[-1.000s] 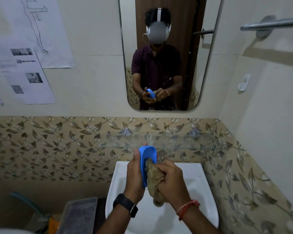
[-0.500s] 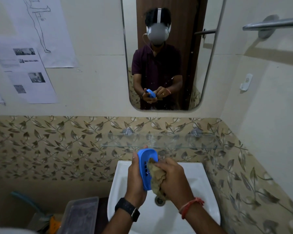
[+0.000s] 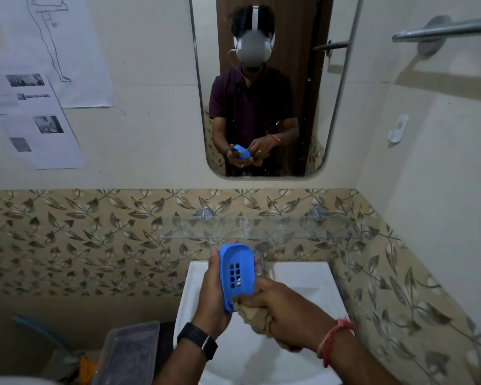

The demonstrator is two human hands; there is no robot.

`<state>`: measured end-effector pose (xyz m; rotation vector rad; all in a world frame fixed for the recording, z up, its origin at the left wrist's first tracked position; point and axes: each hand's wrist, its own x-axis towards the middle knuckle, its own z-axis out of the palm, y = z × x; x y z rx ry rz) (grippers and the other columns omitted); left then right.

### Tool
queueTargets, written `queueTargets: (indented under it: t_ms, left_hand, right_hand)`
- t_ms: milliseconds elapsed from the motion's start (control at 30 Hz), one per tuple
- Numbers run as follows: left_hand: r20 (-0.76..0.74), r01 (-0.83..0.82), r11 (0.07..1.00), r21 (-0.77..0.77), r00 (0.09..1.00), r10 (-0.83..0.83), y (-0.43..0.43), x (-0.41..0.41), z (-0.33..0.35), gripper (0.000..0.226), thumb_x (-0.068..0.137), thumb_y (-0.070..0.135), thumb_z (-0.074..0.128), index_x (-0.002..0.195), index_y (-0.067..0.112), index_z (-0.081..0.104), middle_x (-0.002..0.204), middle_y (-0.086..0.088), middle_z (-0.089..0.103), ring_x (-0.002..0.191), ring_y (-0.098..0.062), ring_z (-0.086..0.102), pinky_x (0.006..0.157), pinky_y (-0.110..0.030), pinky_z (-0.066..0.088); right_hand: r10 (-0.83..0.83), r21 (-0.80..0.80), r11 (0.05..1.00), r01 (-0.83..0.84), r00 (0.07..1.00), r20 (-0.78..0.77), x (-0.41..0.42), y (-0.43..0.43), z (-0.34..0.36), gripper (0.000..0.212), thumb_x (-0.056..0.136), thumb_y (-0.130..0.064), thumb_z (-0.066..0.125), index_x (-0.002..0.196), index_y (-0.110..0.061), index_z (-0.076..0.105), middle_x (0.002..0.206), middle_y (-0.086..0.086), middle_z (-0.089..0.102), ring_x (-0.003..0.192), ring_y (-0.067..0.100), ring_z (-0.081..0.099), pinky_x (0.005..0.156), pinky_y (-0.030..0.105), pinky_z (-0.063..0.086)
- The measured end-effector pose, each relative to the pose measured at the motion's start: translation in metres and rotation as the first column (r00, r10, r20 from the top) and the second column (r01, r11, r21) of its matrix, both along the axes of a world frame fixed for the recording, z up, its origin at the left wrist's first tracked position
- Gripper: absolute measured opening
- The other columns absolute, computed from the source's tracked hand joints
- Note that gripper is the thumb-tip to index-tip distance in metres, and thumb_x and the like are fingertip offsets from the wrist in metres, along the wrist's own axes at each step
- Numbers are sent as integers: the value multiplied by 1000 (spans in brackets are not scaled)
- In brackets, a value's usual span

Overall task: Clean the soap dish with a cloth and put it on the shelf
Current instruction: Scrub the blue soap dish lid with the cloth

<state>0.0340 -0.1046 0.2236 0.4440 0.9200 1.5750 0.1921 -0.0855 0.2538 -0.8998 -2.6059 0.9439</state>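
While the left hand (image 3: 211, 295) curls round the dish (image 3: 236, 273) from behind, the right hand (image 3: 283, 309) clenches a bunched cloth (image 3: 257, 318) against its lower end. Held over the sink (image 3: 311, 279), below the shelf (image 3: 261, 230), the dish stands on end, long axis nearly upright, hollow side facing the right hand.

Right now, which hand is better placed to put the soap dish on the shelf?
Left. The left hand grips the blue soap dish just below the glass shelf; the right hand holds the cloth.
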Motion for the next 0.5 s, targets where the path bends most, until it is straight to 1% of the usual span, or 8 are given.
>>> queueTargets:
  t_ms: [67,133,167,233,300,333,400,500]
  left_hand:
    - [17,27,1000,-3,999,-27,-2,2,-2,62,89,63,42,123,20,71,114,-18,76,95,-28,76,82,-44,62]
    - [50,12,1000,11,999,-12,-4,1,-5,65,90,64,41,121,17,74,112,-16,76,93,-27,76,82,-43,61]
    - [67,-5,1000,15,998,4,-4,-1,-5,66,92,64,42,122,15,73,109,-15,76,93,-27,73,84,-43,58]
    - [118,-27,1000,4,993,27,-5,-4,-5,65,93,63,46,117,10,76,100,-15,73,92,-31,66,88,-45,52]
    - [134,-13,1000,-2,991,13,-3,-3,-7,61,94,61,47,111,11,78,88,-12,68,85,-30,61,83,-44,49]
    - [113,1,1000,3,994,-2,-1,-2,-9,57,94,60,49,119,16,76,87,-10,64,80,-27,59,77,-41,49]
    - [13,16,1000,11,1000,-16,2,0,-10,52,90,60,54,128,28,70,89,-7,56,72,-21,53,66,-35,45]
    - [-198,19,999,-49,980,-28,7,7,-14,46,91,65,49,123,40,71,105,-11,61,82,-21,54,73,-35,47]
  right_hand:
    - [-24,97,995,19,998,57,8,6,7,36,100,-45,50,111,-19,73,105,1,58,94,15,64,84,29,54]
    - [-106,121,987,105,994,6,21,13,11,26,96,-34,55,103,-20,76,91,-8,53,84,3,57,73,18,46]
    - [-179,89,979,186,980,-83,28,17,11,22,93,-24,56,102,-21,76,90,-10,54,84,-1,56,74,16,44]
    - [-368,-93,929,357,877,-310,37,22,7,27,93,-8,62,109,-23,77,99,-6,67,94,4,64,86,23,51]
    - [-508,-350,858,375,720,-474,36,22,8,29,94,-4,64,114,-23,76,107,-1,76,102,15,70,95,35,57]
    - [-549,-434,830,351,654,-521,31,21,11,29,94,-4,65,114,-23,76,107,-1,77,103,18,72,93,37,59]
    - [-583,-459,812,360,554,-595,15,19,16,30,94,-6,67,115,-27,74,108,-6,78,104,14,73,88,31,60]
    - [-545,-347,834,428,546,-636,-10,15,19,31,98,-18,64,125,-32,68,117,-14,75,102,-3,69,88,20,59]
